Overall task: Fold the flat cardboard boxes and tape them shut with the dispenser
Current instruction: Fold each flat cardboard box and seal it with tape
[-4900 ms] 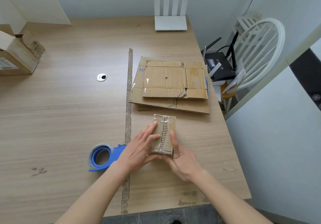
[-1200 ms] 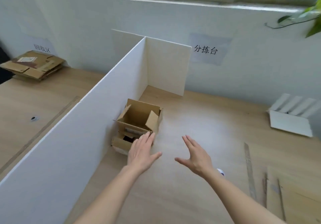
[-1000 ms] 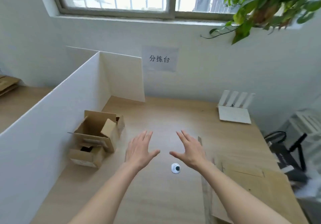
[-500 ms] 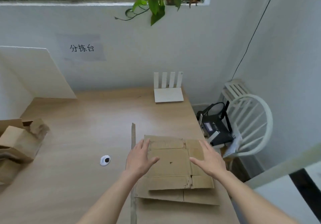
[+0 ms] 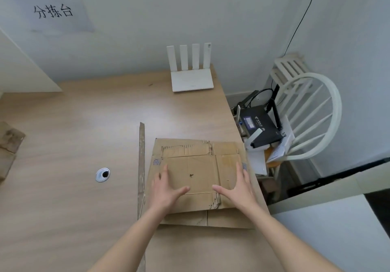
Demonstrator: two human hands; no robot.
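**Two hands over the flat boxes**

The flat cardboard boxes [image 5: 200, 179] lie in a pile on the wooden surface [image 5: 73, 145], near its right edge. The left hand [image 5: 166, 189] is over the left side of the top box, and the right hand [image 5: 236, 187] is over the right side. Each hand's grip is wide, fingers straight and spread, holding nothing. Whether the palms press the cardboard, I cannot tell. A thin cardboard strip [image 5: 141, 157] lies just left of the pile. A white router [image 5: 191, 75] stands at the back. A white chair [image 5: 310, 115] is off to the right.
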